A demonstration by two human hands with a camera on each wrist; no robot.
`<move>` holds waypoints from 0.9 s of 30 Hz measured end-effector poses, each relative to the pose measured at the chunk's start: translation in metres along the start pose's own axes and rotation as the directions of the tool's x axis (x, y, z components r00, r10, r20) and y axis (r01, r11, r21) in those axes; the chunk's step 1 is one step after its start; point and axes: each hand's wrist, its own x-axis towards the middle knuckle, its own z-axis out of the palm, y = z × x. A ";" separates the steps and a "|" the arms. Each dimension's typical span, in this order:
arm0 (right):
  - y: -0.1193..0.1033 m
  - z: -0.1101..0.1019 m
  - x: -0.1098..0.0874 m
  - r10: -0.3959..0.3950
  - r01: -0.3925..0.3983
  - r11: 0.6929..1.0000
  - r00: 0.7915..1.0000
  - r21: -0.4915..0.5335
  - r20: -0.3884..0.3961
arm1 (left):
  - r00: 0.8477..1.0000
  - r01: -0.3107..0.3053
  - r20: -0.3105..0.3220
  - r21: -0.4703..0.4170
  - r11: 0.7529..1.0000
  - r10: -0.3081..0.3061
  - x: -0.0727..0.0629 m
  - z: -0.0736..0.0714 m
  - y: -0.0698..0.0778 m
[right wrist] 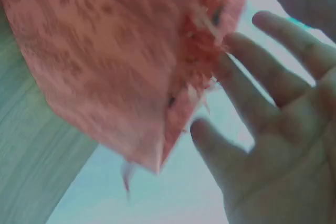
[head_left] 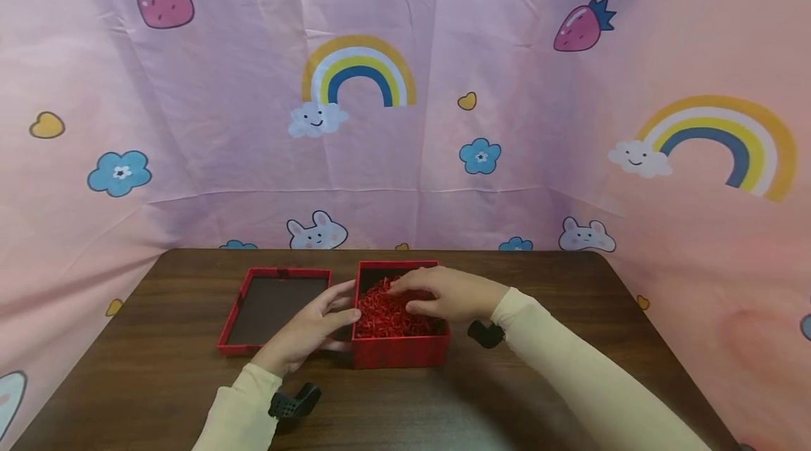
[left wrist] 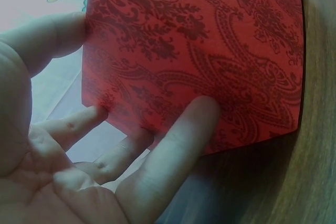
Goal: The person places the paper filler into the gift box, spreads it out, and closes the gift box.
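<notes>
A red patterned box stands on the table, filled with red shredded paper. My left hand touches the box's left side; in the left wrist view its fingers are spread, with fingertips against the patterned wall. My right hand is over the box's right rim, its fingers reaching onto the shredded paper. In the right wrist view the right fingers look extended, next to the paper shreds, and hold nothing visible. That view is blurred.
Left of the box lies a shallow red lid, its dark inside facing up, partly behind my left hand. The brown wooden table extends around both. A printed cloth hangs behind and at the sides.
</notes>
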 end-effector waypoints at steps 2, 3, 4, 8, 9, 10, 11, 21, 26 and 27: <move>0.005 -0.005 -0.008 0.033 -0.029 0.999 0.994 0.037 -0.108 | 1.000 -0.001 -0.006 0.003 1.000 0.001 0.000 0.000 -0.001; 0.008 -0.007 -0.013 0.053 -0.045 0.998 0.986 0.055 -0.161 | 1.000 -0.001 -0.008 0.005 1.000 0.001 0.000 -0.001 -0.001; 0.011 -0.008 -0.017 0.074 -0.059 0.995 0.975 0.077 -0.209 | 1.000 0.000 -0.010 0.005 1.000 0.000 0.001 -0.001 -0.001; 0.025 -0.006 -0.030 0.139 -0.104 0.987 0.931 0.119 -0.338 | 1.000 -0.001 -0.010 0.003 1.000 0.001 0.000 -0.001 -0.002; 0.028 -0.004 -0.033 0.151 -0.115 0.986 0.921 0.121 -0.358 | 1.000 0.000 -0.009 0.002 1.000 0.000 0.000 -0.001 -0.001; 0.030 -0.001 -0.035 0.172 -0.129 0.982 0.912 0.139 -0.372 | 1.000 0.000 -0.008 0.000 1.000 0.000 0.000 -0.001 -0.001; 0.033 0.002 -0.037 0.196 -0.145 0.977 0.902 0.158 -0.384 | 1.000 0.001 -0.007 -0.001 1.000 -0.001 -0.001 -0.001 -0.001; 0.051 0.033 -0.042 0.391 -0.196 0.864 0.841 0.464 -0.374 | 1.000 -0.004 -0.001 -0.001 1.000 0.004 -0.001 -0.001 0.000; 0.057 0.038 -0.042 0.403 -0.173 0.836 0.838 0.521 -0.369 | 1.000 0.002 0.003 0.003 1.000 -0.002 0.000 -0.001 0.000; 0.057 0.039 -0.042 0.413 -0.166 0.817 0.836 0.552 -0.360 | 1.000 0.001 0.005 0.004 1.000 -0.001 0.001 -0.001 0.000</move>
